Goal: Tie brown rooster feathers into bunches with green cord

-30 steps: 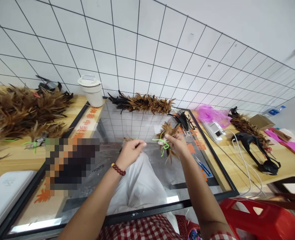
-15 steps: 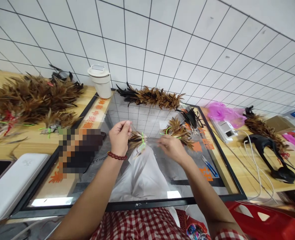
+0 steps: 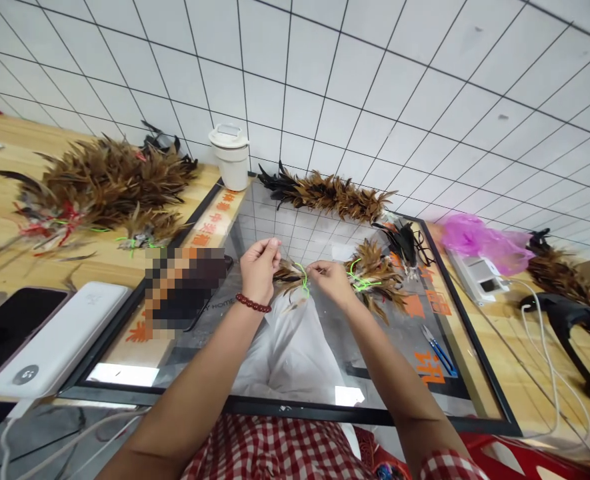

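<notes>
My left hand (image 3: 259,272), with a dark red bead bracelet on the wrist, is closed in a pinch. Whatever its fingertips hold is too small to make out. Just right of it is a small brown feather bundle (image 3: 287,273), partly covered by the hand, with a bright green tie (image 3: 305,283) at its pale end. My right hand (image 3: 329,280) has thumb and fingers pinched together beside that tie. What lies between them is hidden. Close to the right hand, a second brown feather bundle (image 3: 375,263) with green ties lies on the glass-topped board (image 3: 325,408).
A long feather garland (image 3: 335,193) lies along the wall, right of a white lidded cup (image 3: 231,160). Blue snips (image 3: 439,353) and black feathers (image 3: 403,243) lie at right. Left are a phone (image 3: 19,333), a white power bank (image 3: 65,333) and a feather pile (image 3: 109,177).
My right hand has moved left toward the green tie, and its fingers have come together. My left hand stays pinched beside the bundle. The whole view has shifted, with things appearing further right.
</notes>
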Demonstrator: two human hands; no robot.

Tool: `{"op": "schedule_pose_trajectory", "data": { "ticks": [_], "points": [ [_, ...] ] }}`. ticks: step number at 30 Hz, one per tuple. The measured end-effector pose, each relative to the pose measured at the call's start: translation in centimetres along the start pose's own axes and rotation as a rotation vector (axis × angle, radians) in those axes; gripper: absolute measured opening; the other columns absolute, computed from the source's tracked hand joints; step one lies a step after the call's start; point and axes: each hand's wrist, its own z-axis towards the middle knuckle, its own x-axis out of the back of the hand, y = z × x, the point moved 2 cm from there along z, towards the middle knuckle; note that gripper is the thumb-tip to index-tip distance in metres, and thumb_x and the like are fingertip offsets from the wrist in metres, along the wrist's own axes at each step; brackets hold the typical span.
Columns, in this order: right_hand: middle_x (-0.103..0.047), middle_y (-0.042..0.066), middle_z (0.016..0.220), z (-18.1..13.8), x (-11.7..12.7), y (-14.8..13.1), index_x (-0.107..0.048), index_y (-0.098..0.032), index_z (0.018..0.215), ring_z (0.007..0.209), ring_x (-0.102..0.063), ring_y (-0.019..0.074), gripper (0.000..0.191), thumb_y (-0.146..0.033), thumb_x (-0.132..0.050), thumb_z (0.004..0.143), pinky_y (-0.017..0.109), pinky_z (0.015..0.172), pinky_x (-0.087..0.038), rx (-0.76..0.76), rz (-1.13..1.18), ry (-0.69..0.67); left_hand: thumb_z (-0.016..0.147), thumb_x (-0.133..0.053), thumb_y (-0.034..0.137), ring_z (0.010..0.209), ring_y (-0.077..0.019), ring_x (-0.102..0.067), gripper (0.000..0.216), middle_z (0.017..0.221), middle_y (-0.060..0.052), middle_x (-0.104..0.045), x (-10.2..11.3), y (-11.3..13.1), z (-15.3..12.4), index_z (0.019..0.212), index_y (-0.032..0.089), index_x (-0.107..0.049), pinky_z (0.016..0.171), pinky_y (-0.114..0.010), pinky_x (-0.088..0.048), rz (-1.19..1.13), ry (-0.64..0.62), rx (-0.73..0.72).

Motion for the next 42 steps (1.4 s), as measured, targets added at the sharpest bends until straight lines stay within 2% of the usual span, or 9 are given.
{"op": "schedule_pose_trajectory", "data": {
  "ticks": [4,7,10,12,14,19,24,33,42],
  "points": [
    [-0.061,0.0,0.062,0.0,0.9,0.5,-0.068,-0.015,0.076,0.049,-0.044,0.0089,0.028,-0.04,-0.055,0.076,0.021,0.05,-0.035,-0.042,0.207,0.056,0.061,-0.074,0.033,0.04,-0.0021,-0.037,0.025,0.049,0.004,-0.049,0.0,0.0,-0.1,0.071,0.013,-0.063,0.036,-0.014,-0.021,-0.009,-0.006,0.015],
    [-0.059,-0.001,0.06,-0.7,2.8,0.5,-0.064,-0.015,0.072,0.05,-0.045,0.0097,0.023,-0.035,-0.053,0.075,0.021,0.051,-0.036,-0.049,0.141,0.111,0.06,-0.075,0.033,0.04,-0.0021,-0.037,0.026,0.049,0.005,-0.049,0.1,0.1,0.1,0.071,0.013,-0.063,0.036,-0.014,-0.02,-0.027,0.006,0.005],
    [-0.058,0.0,0.059,-2.6,6.0,0.2,-0.062,-0.017,0.069,0.054,-0.05,0.0119,0.016,-0.027,-0.05,0.075,0.022,0.053,-0.037,-0.012,-0.092,0.096,0.06,-0.075,0.034,0.04,-0.0023,-0.038,0.027,0.049,0.005,-0.049,0.3,0.3,0.2,0.072,0.013,-0.063,0.036,-0.014,-0.02,-0.049,0.053,-0.011],
    [-0.059,0.001,0.056,-4.3,7.6,-0.2,-0.061,-0.019,0.061,0.056,-0.053,0.0137,0.012,-0.02,-0.055,0.071,0.023,0.056,-0.036,0.03,-0.403,-0.13,0.059,-0.076,0.034,0.04,-0.0024,-0.038,0.028,0.049,0.005,-0.049,0.3,0.4,0.2,0.072,0.013,-0.062,0.036,-0.014,-0.021,-0.07,0.08,-0.015],
    [-0.063,0.005,0.059,-5.5,8.4,-0.9,-0.063,-0.02,0.058,0.06,-0.057,0.0163,0.017,-0.017,-0.056,0.073,0.025,0.058,-0.037,0.043,-0.656,-0.196,0.059,-0.076,0.034,0.04,-0.0022,-0.038,0.028,0.048,0.005,-0.048,0.2,0.5,0.1,0.072,0.013,-0.062,0.037,-0.015,-0.022,-0.087,0.086,-0.009],
    [-0.071,0.006,0.094,-3.5,5.1,-2.9,-0.071,-0.024,0.094,0.088,-0.064,0.0177,0.024,-0.024,-0.048,0.088,0.026,0.076,-0.043,0.263,-0.512,-0.211,0.061,-0.076,0.035,0.041,-0.0025,-0.039,0.028,0.05,0.005,-0.048,0.1,0.6,-0.1,0.072,0.013,-0.062,0.037,-0.015,-0.022,-0.096,0.07,-0.011],
    [-0.069,0.007,0.099,1.4,1.7,-1.2,-0.069,-0.02,0.102,0.091,-0.062,0.0188,0.024,-0.022,-0.053,0.085,0.028,0.082,-0.044,0.138,-0.504,-0.151,0.06,-0.076,0.036,0.04,-0.0024,-0.038,0.029,0.049,0.005,-0.048,0.4,0.3,0.2,0.072,0.013,-0.062,0.037,-0.015,-0.021,-0.087,0.094,-0.022],
    [-0.058,0.011,0.107,0.4,2.0,-1.0,-0.057,-0.014,0.123,0.089,-0.058,0.0167,0.041,-0.019,-0.057,0.083,0.028,0.083,-0.045,0.349,-0.416,-0.456,0.062,-0.074,0.035,0.041,-0.0018,-0.037,0.028,0.05,0.005,-0.049,0.5,-0.2,0.3,0.073,0.012,-0.063,0.038,-0.015,-0.02,-0.079,0.083,0.017],
    [-0.063,0.006,0.105,-0.1,1.5,-3.4,-0.066,-0.024,0.111,0.094,-0.061,0.0194,0.028,-0.031,-0.061,0.084,0.026,0.076,-0.041,0.338,-0.698,-0.383,0.062,-0.074,0.034,0.041,-0.0021,-0.036,0.027,0.05,0.005,-0.049,0.4,-0.5,0.3,0.073,0.012,-0.063,0.038,-0.015,-0.02,-0.076,0.075,0.032]
  ]
}}
